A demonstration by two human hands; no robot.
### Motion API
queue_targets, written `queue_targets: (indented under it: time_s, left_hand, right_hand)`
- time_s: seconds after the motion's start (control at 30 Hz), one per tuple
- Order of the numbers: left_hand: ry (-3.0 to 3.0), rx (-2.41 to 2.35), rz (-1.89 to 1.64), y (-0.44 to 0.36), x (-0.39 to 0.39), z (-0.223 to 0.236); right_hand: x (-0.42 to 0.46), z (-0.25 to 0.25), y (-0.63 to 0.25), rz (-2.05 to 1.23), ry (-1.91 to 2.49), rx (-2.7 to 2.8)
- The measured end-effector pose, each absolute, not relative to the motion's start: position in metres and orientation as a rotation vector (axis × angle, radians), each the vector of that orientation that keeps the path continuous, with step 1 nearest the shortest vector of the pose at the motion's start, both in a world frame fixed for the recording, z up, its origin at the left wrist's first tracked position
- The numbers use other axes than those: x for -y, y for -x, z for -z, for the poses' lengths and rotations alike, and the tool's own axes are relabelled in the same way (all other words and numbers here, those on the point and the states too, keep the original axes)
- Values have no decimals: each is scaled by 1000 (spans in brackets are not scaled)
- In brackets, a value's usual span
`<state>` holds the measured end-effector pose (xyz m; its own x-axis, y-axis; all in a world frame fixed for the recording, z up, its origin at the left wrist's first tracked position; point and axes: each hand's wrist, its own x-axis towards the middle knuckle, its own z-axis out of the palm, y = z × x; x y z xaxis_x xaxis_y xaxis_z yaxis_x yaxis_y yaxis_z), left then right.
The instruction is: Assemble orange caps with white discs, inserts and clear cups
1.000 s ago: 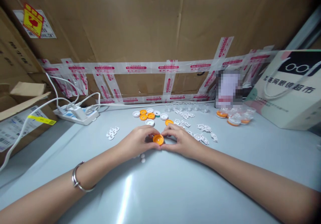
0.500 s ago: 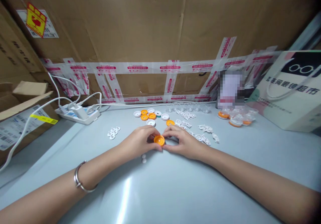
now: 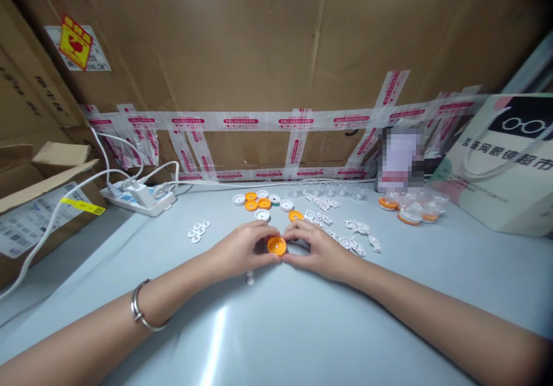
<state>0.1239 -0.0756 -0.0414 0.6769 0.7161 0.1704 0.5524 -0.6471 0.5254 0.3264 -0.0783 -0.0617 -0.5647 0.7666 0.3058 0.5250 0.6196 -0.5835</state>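
Both the left hand (image 3: 242,249) and right hand (image 3: 317,250) pinch the orange cap (image 3: 277,246) by its rim, fingers nearly closed. Best keep it level, pressing evenly.

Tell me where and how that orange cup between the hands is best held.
Probably by its outer wall, pinched from left and right, where the left hand and right hand are. The orange cup is round, with a raised rim and its hollow facing up, so opposite sides should suit fingertips and leave the middle open.
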Motion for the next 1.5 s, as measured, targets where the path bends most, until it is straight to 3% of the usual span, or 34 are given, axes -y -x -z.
queue_targets:
  time_s: [1.07,1.5]
  left_hand:
    - [-2464,-973,-463,-119,76,31]
    - [-2610,-1036,-451,-125,80,34]
  right_hand:
    - [78,60,-325,-660,1050,2288]
    - [81,67,-321,-499,1051,2253]
